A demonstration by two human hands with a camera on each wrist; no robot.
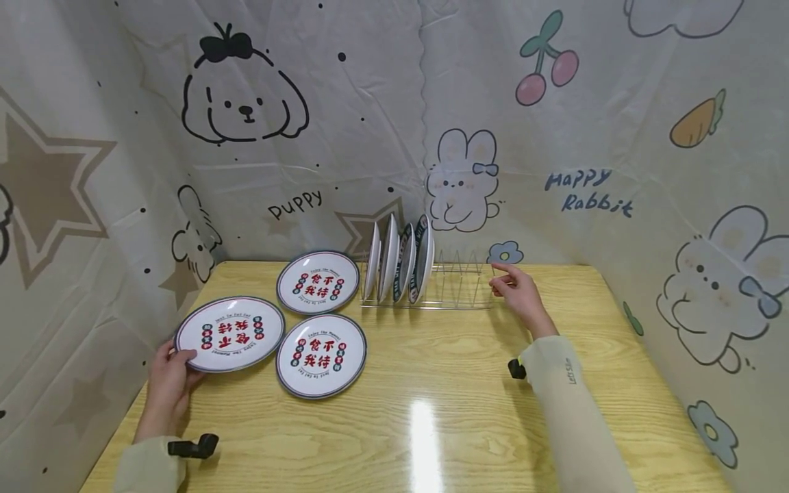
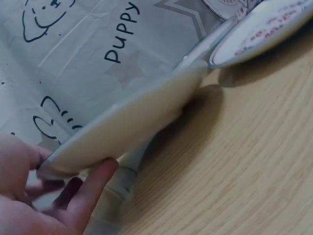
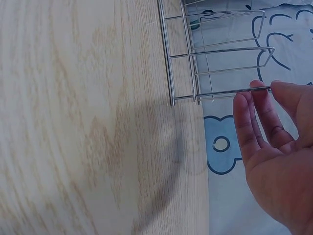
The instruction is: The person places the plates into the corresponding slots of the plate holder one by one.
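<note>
Left of the wire rack [image 1: 456,307], the left hand [image 1: 168,387] grips a raised plate [image 1: 231,333] by the rim; two flat plates [image 1: 320,356] lie nearer the rack, four upright plates [image 1: 424,263] inside; the right hand [image 1: 520,301] pinches the rack's right end.

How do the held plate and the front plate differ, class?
The held plate is tilted in the left hand; the front plate lies flat on the table. The held plate's print appears upside down in the head view; the front plate's reads upright. Both are white with red characters.
</note>
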